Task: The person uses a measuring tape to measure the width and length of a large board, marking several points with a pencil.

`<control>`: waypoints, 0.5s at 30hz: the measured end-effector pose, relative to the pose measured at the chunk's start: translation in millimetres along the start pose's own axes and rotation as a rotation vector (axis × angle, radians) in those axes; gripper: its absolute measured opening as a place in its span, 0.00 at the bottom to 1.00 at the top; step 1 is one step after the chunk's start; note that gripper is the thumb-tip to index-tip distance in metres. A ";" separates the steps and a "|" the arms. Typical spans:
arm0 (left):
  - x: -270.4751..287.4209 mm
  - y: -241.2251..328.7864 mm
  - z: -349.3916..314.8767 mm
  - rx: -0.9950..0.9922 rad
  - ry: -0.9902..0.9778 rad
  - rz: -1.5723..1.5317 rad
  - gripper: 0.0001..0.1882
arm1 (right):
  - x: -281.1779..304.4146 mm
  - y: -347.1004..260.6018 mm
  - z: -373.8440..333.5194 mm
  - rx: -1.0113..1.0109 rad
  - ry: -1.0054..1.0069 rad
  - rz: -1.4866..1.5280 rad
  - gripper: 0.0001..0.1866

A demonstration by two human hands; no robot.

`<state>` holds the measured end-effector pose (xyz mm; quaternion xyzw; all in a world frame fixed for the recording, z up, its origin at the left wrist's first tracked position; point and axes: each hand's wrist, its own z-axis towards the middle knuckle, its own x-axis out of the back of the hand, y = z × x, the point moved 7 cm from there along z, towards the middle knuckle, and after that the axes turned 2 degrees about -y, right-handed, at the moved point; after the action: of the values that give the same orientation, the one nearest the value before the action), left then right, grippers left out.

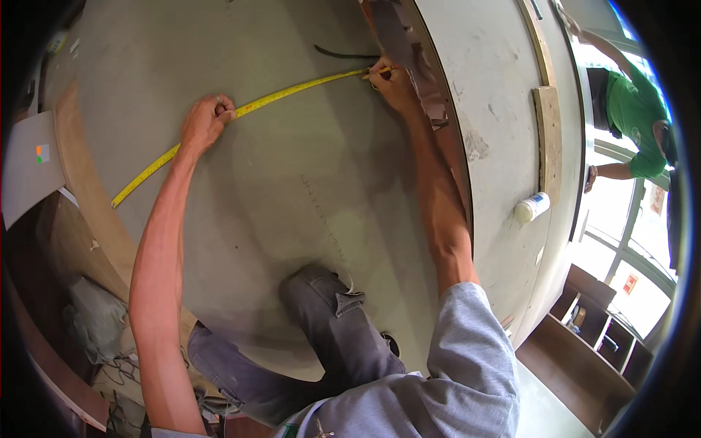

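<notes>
A yellow tape measure point(281, 94) stretches in a shallow curve across a large grey-green panel point(263, 168). My left hand point(208, 123) is closed on its blade partway along, thumb and fingers pinching it. Beyond that hand the blade runs down to the left and ends near a pale wooden strip point(91, 171). My right hand point(392, 82) is closed at the other end of the tape, by the panel's right edge. Its fingers partly hide that end, and a small dark part shows between them. A thin black strip point(343, 54) lies on the panel just above my right hand.
Right of the panel, a dark edge borders a pale board point(496, 139) bearing a wooden batten point(548, 139) and a white container point(532, 207). A person in a green shirt point(631, 109) leans there, hands at its edge. Grey plastic point(95, 317) and cables lie lower left.
</notes>
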<state>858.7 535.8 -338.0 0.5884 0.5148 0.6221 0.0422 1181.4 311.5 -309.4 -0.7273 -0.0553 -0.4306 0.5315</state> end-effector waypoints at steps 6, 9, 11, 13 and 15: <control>-0.4 2.0 2.1 0.019 0.000 0.014 0.04 | 2.4 -2.4 2.7 -0.017 0.050 -0.026 0.11; -0.3 4.3 1.6 0.014 -0.005 0.007 0.04 | 2.5 2.2 -1.3 -0.031 0.054 -0.034 0.11; -4.2 4.2 4.5 0.041 -0.018 -0.035 0.03 | 6.9 12.4 -0.9 -0.011 0.031 -0.033 0.10; -1.4 2.4 2.1 0.034 0.008 -0.009 0.03 | 14.6 13.1 -9.1 -0.120 0.155 0.238 0.10; -0.5 -9.3 -0.1 0.014 0.021 0.015 0.02 | 14.9 4.8 -18.3 -0.156 0.261 0.343 0.11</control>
<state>853.6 539.8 -344.7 0.5860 0.5148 0.6251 0.0279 1182.9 288.8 -301.5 -0.7031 0.1718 -0.4274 0.5417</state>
